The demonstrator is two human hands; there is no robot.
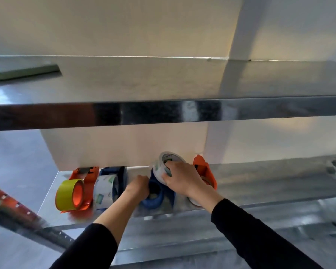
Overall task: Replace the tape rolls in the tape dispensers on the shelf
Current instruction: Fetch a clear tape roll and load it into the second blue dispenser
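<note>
Several tape dispensers stand in a row on a shiny metal shelf (260, 183). At the left is an orange dispenser (86, 176) with a yellow tape roll (67, 193). Beside it a dark blue dispenser (118, 172) carries a white printed roll (104, 193). My left hand (137, 188) grips a blue dispenser (153, 197) whose hub shows bare. My right hand (179, 175) holds a white tape roll (164, 166) tilted just above that blue dispenser. Another orange dispenser (204, 169) stands behind my right wrist, partly hidden.
An upper metal shelf (163, 111) overhangs the row, with a flat green object (23, 71) at its left end. A white wall backs the shelves. An orange and dark slanted rack post (17, 208) crosses the lower left. A lower shelf edge (182, 247) lies beneath.
</note>
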